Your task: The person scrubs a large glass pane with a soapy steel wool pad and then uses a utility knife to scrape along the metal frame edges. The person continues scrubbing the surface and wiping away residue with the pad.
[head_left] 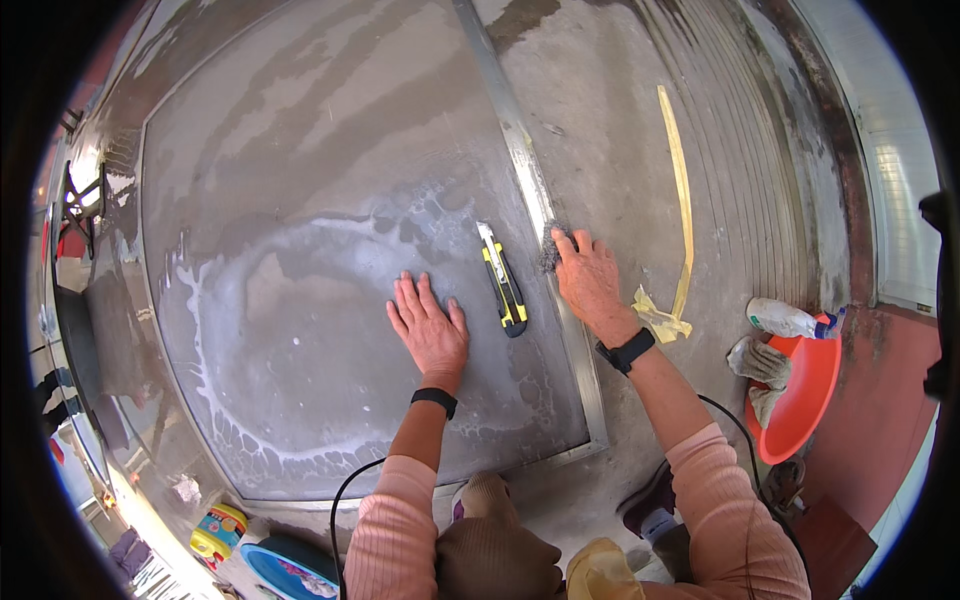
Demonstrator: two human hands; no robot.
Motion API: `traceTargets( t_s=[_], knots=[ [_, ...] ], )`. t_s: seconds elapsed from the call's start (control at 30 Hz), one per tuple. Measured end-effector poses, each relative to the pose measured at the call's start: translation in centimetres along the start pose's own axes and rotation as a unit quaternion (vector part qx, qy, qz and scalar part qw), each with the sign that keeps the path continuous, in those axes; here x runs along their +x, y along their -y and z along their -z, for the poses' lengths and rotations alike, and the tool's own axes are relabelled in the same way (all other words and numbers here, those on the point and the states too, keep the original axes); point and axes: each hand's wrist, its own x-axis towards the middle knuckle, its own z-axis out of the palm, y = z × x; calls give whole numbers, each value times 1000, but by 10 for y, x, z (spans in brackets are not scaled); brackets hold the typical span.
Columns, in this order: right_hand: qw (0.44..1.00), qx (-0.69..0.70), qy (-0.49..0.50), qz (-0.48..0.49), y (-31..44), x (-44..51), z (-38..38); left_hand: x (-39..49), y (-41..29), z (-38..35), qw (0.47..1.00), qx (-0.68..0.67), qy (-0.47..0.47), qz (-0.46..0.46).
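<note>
A large flat panel in a metal frame lies on the concrete floor, wet and streaked with soapy foam. My left hand rests palm down on the panel, fingers apart, holding nothing. A grey steel-wool scourer is under the fingers of my right hand, pressed against the frame's right side bar. Between my hands, a yellow and black utility knife lies on the panel with its blade end pointing away from me. The scourer is partly hidden by my fingers.
Peeled yellowish tape lies on the floor at right. A red basin has work gloves and a white bottle on its rim. A yellow-labelled jug and a blue basin stand at lower left. A black cable runs near my arm.
</note>
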Motion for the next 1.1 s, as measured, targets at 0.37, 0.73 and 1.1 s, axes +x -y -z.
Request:
traceTargets(
  t_s=[0.37, 0.73, 1.1],
  knots=[
    [999, 2, 37, -5, 2, -27, 6, 0, 2, -4, 1000, 5, -8, -4],
    [972, 186, -71, -122, 6, 30, 30, 0, 2, -3, 1000, 8, -8, -3],
    [981, 138, -127, -51, 21, 48, -6, 0, 2, -1, 1000, -3, 1, -1]
  ],
)
